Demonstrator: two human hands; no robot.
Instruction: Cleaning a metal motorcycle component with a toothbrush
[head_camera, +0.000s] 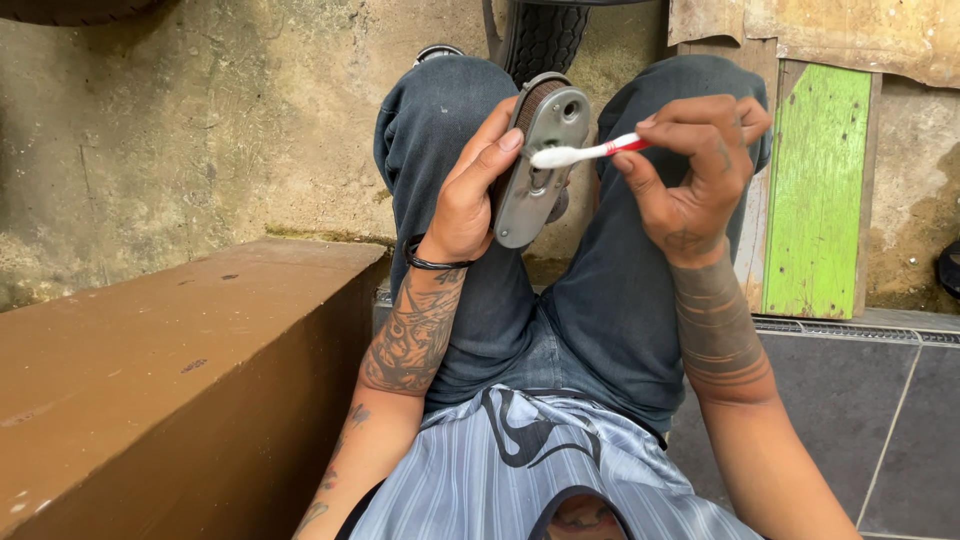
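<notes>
Setting, by place and colour: a green-painted board (818, 190) stands upright at the right, against a rough, stained concrete wall (200, 130). No packages or legible labels show. Above the board, a strip of worn tan sheeting (850, 30) runs along the top edge. At lower left, a long brown painted ledge (170, 370) — flat top, a few chips in the paint. Grey floor tiles (890, 420) at lower right, with a narrow metal drain grate (850, 328) between tiles and wall. A black treaded tyre (545, 35) shows at top centre, beyond the person's knees.

The person sits with knees raised, in dark blue jeans (610, 300) and a striped grey shirt (540, 470).

Left hand (470, 190): raised over the left thigh, palm turned inward, fingers wrapped together around the back edge of a grey oblong metal part (535, 170), thumb laid along its near side — clamped on it. The part is held upright between the knees, its flat face toward the camera, with holes in it and a ribbed dark rim along its upper left. A black band (435, 262) circles the wrist; the forearm is tattooed.

Right hand (695, 170): raised at the same height, fingers curled in, pinching the red-and-white handle of a toothbrush (590, 152). The white brush head touches the upper face of the part.
</notes>
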